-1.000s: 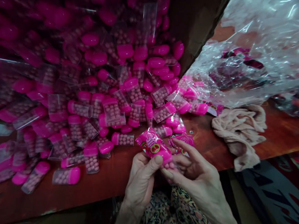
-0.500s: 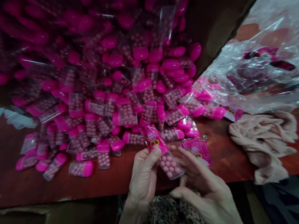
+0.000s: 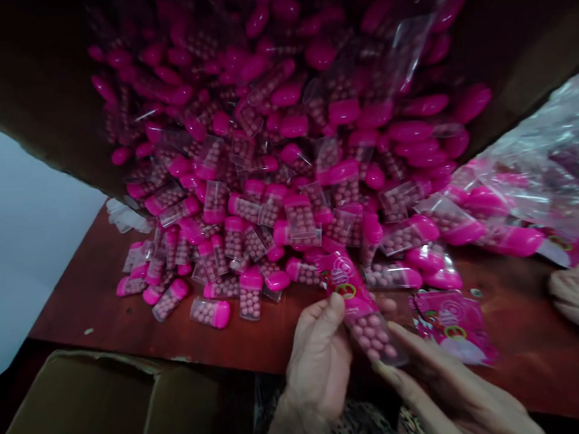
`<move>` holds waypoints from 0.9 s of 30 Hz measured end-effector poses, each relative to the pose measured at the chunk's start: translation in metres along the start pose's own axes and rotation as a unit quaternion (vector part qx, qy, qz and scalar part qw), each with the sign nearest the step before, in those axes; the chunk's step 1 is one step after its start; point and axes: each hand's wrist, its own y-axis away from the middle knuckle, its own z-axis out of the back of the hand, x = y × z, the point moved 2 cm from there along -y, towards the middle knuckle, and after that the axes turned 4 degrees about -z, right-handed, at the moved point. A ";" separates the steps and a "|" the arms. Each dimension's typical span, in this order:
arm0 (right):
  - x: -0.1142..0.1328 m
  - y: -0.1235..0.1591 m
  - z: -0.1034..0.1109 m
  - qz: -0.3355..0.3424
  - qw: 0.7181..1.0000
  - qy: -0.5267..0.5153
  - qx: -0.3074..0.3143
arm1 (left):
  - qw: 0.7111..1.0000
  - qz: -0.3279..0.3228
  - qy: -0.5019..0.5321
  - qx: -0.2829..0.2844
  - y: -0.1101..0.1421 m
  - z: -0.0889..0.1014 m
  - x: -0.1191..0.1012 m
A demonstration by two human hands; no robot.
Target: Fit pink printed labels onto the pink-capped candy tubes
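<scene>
My left hand (image 3: 318, 365) grips a light, stiff, slippery pink-capped candy tube (image 3: 362, 311) between thumb and fingers, safest held around its labelled middle; it sits just below the heap of tubes (image 3: 268, 198); my right hand (image 3: 454, 398) hovers open beside its clear end.

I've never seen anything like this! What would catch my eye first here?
The huge heap of clear tubes with bright pink caps, full of pink balls, spilling across the red-brown table. At bottom centre, the left hand grips one tube half-covered in printed pink wrapping, beside the right hand. A flat pink wrapper lies to their right.
</scene>
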 end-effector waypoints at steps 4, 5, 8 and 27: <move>0.012 -0.006 -0.006 0.030 1.000 0.008 0.002 | 0.999 -0.039 -0.007 -0.034 0.003 0.002 0.006; 0.015 -0.006 -0.007 0.035 0.999 0.002 -0.007 | 0.998 -0.045 -0.010 -0.039 0.004 0.002 0.008; 0.021 -0.004 -0.010 0.039 0.999 -0.007 -0.026 | 0.998 -0.049 -0.012 -0.039 0.006 0.002 0.012; 0.021 0.001 -0.015 0.016 0.998 -0.024 -0.051 | 0.997 -0.028 0.004 -0.068 0.008 -0.001 0.014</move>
